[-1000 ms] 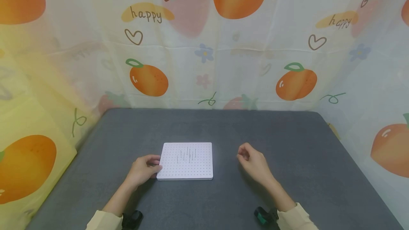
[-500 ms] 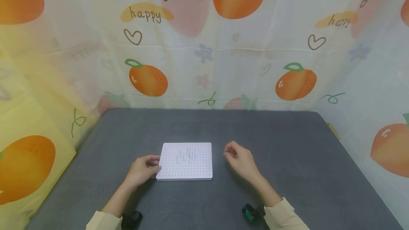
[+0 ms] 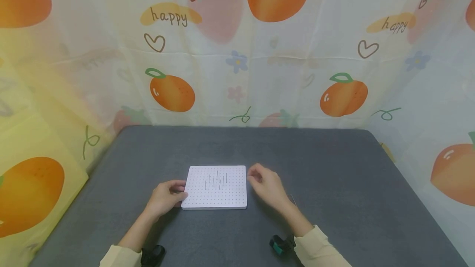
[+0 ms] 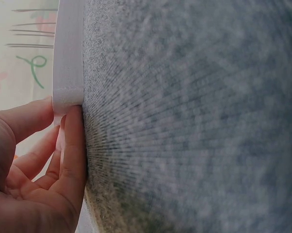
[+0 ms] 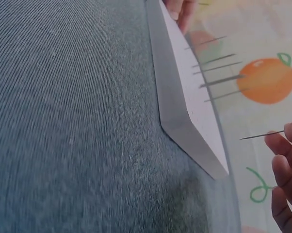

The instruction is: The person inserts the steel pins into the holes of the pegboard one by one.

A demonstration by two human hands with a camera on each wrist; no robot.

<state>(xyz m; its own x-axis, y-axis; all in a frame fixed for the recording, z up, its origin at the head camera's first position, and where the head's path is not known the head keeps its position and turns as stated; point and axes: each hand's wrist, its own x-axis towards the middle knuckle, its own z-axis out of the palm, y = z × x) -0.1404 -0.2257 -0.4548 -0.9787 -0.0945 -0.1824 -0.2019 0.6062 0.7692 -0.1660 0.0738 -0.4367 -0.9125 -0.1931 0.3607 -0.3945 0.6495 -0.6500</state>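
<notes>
A white perforated board (image 3: 214,199) lies flat on the table, with several thin dark needles (image 3: 217,179) standing upright in its holes. My left hand (image 3: 166,197) grips the board's left edge. In the left wrist view its thumb (image 4: 32,116) lies against the top and a finger reaches under the corner. Just right of the board is my right hand (image 3: 268,186), apart from it. The right wrist view has this hand's thumb and forefinger pinching one thin needle (image 5: 261,135), whose tip points toward the board. Its other fingers (image 5: 284,177) are loosely bent.
The dark grey table (image 3: 334,164) extends around the board. Beside the right forearm a thin needle-like thing (image 3: 294,200) shows on the table. A fruit-printed curtain (image 3: 274,52) hangs behind and at both sides. Each wrist wears a dark camera mount (image 3: 282,245).
My right hand has moved left, up to the board's right side. A thin needle-like thing has come into sight beside the right forearm. The left hand and the board stay put.
</notes>
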